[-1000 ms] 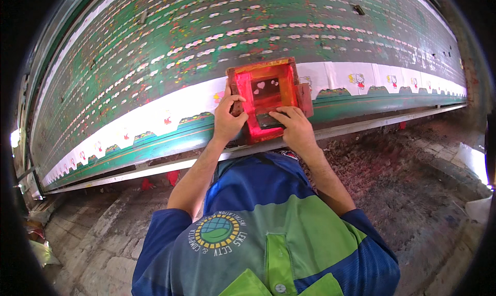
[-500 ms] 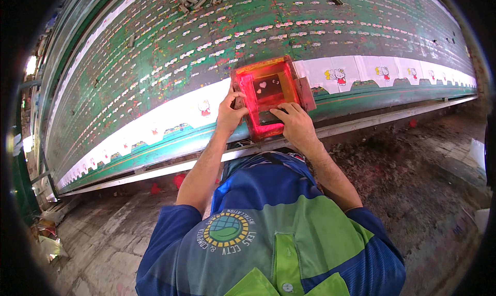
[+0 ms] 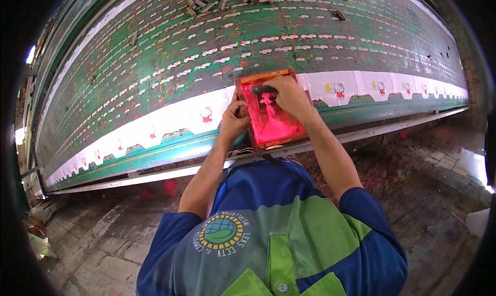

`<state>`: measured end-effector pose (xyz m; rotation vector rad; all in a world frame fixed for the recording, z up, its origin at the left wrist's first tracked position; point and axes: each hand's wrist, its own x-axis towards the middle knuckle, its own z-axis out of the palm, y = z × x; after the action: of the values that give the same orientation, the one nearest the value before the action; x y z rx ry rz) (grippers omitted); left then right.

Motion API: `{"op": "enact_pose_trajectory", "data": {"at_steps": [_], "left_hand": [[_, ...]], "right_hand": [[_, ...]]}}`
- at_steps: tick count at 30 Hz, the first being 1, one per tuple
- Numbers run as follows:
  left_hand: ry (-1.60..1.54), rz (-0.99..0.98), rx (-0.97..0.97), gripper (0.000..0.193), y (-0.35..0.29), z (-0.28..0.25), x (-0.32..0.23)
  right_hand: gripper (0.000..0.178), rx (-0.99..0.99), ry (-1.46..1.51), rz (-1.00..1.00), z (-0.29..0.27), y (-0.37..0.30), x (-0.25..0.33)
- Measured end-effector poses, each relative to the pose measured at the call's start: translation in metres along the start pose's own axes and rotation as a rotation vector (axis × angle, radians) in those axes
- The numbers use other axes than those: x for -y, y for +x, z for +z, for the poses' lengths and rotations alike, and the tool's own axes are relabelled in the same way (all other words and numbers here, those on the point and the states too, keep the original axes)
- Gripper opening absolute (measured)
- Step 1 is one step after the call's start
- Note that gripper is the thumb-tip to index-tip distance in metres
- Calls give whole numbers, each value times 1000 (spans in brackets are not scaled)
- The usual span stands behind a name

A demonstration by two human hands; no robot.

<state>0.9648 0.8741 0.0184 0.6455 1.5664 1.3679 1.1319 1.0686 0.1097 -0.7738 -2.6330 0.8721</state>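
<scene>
In the head view, the left hand (image 3: 235, 121) grips a red frame (image 3: 258, 77) at its left edge, fingers bent; the frame lies over white sheets (image 3: 176, 121) on the green desk (image 3: 170, 45). Inside it, the right hand's (image 3: 292, 97) fingers wrap a dark squeegee (image 3: 261, 89).

The worktop (image 3: 129, 84) is bent by fisheye distortion and framed in black; its near left edge is whitened by glare, while the floor (image 3: 111, 231) is shaded.
</scene>
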Motion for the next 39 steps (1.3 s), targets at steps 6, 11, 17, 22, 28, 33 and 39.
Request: {"op": "enact_pose_trajectory", "data": {"at_steps": [6,11,17,22,28,33,39], "left_hand": [[143,208,-75,46,-2,2,14],[315,279,-118,44,-8,5,-1],[317,216,-118,42,-15,14,-24],[323,253,-133,38,-17,62,-40],[364,388,-143,42,15,197,-34],[287,328,-125,43,47,263,-22],[167,203,-115,45,61,257,1]], "right_hand": [[46,140,-48,75,0,3,1],[50,105,-44,63,3,-79,25],[51,5,-22,19,3,-107,26],[53,-16,-9,12,-32,-123,-6],[55,-64,-31,40,-114,-162,-101],[54,-80,-72,39,-149,-183,-158],[52,-81,-67,2,-147,-183,-166]]}}
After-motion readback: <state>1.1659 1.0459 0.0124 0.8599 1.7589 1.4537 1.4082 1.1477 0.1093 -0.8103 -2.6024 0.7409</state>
